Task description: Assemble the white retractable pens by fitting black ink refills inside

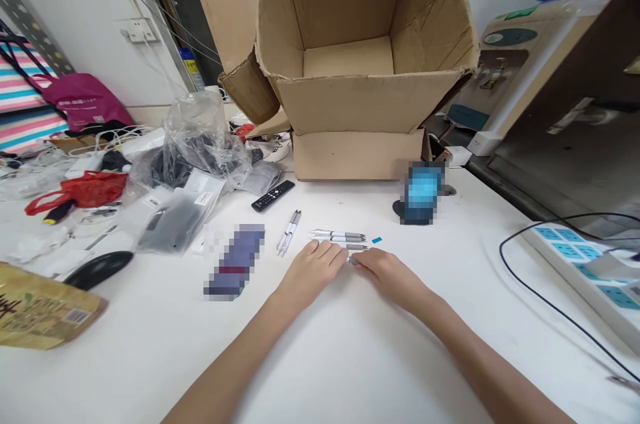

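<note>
My left hand is closed, its fingers curled over the body of a pen that it mostly hides. My right hand pinches the grey end of the same pen, just right of the left fingers. Right behind my hands, several white-and-grey pens lie side by side, the nearest partly covered by my left fingers. A small blue strip is on the table beyond my right hand. To the left, two more pens lie together at a slant.
A large open cardboard box stands at the back. Left are a remote control, a blurred purple packet, plastic bags and a gold pouch. A blurred lit device and a power strip are right.
</note>
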A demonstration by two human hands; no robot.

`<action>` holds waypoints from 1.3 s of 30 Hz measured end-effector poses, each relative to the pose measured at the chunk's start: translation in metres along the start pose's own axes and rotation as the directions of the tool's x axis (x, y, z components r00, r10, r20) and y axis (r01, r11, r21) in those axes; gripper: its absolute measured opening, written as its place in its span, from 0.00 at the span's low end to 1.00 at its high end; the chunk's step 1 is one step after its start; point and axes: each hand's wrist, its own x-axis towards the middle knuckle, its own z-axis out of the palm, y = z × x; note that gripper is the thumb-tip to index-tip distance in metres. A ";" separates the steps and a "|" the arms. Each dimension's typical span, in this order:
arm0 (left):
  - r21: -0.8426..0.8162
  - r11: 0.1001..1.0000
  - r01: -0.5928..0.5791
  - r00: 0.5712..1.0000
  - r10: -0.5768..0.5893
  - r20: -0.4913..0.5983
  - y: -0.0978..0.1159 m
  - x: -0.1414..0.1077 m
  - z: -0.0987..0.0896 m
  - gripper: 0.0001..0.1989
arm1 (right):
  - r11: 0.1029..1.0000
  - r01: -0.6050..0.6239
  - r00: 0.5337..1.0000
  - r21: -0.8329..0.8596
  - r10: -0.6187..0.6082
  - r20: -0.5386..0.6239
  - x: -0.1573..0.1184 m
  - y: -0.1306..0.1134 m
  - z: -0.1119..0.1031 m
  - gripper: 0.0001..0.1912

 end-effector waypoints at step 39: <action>-0.457 0.832 0.313 0.944 -0.327 0.049 0.010 0.003 -0.001 0.13 | 0.754 -0.031 0.951 0.656 0.224 -0.214 0.005 -0.001 0.012 0.21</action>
